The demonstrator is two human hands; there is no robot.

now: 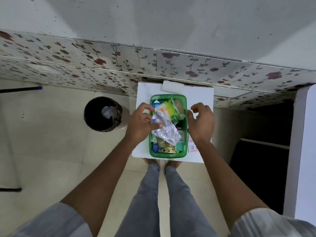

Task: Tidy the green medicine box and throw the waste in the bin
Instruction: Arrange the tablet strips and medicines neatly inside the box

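Note:
The green medicine box point(168, 156) stands on a small white table point(198, 93), full of packets, cartons and blister strips. My left hand point(140, 124) is over the box's left rim, shut on crumpled clear plastic wrappers point(166, 131) that hang across the box. My right hand point(201, 123) hovers at the box's right rim, fingers curled and apart, holding nothing. A black bin point(102, 113) with a bit of waste inside stands on the floor to the left of the table.
A flower-patterned wall runs behind the table. A white folded piece point(172, 86) lies at the table's back edge, and small sachets point(193, 147) lie right of the box. A dark opening and a white panel point(297, 151) are on the right. My legs stand below the table.

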